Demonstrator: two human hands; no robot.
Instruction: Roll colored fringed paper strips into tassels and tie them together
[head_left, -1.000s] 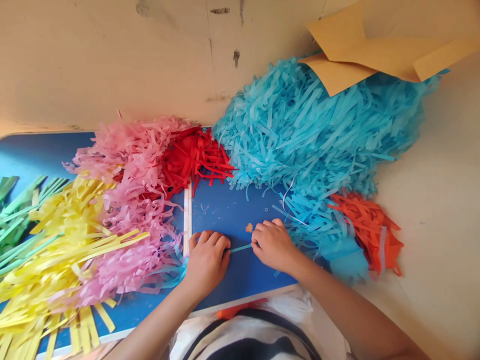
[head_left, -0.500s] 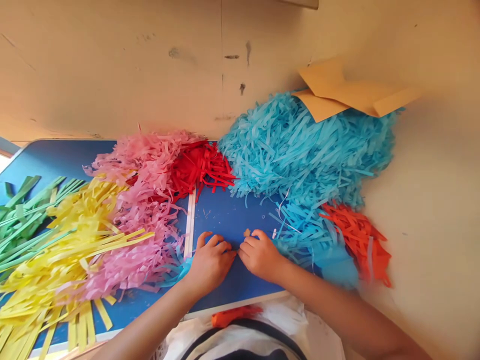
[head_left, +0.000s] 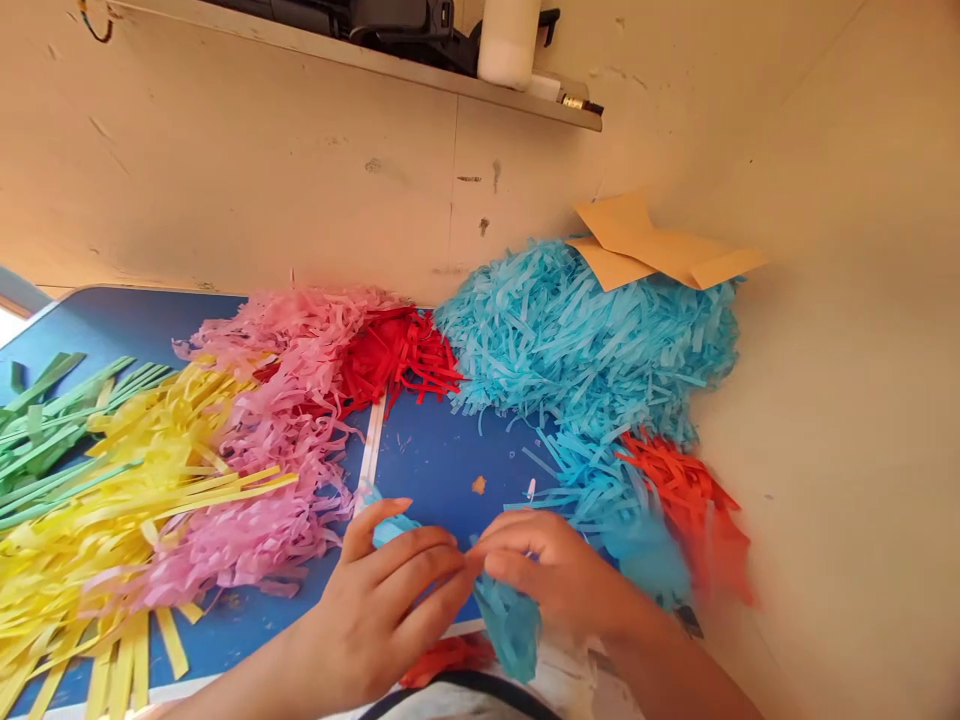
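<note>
My left hand (head_left: 397, 610) and my right hand (head_left: 551, 570) meet over the table's front edge, fingertips pinched close together. A piece of blue tissue paper (head_left: 510, 628) hangs below the right fingers, towards my lap. More blue paper pokes out behind the left fingers; the part between the fingertips is hidden. Right of my hands lie blue fringe strips (head_left: 592, 490) and red-orange fringe (head_left: 694, 500). Behind them is a large light-blue fringed piece (head_left: 585, 340).
Pink fringe (head_left: 300, 350), red fringe (head_left: 397, 355), yellow fringe (head_left: 142, 470) and green strips (head_left: 52, 440) cover the left of the blue table (head_left: 427, 450). Tan card (head_left: 645, 245) rests on the light-blue piece. A wall shelf (head_left: 375, 65) holds a white bottle (head_left: 508, 40) and black items.
My hands have come nearer to me, and blue paper now shows at them. The view has tilted up, bringing the shelf into sight.
</note>
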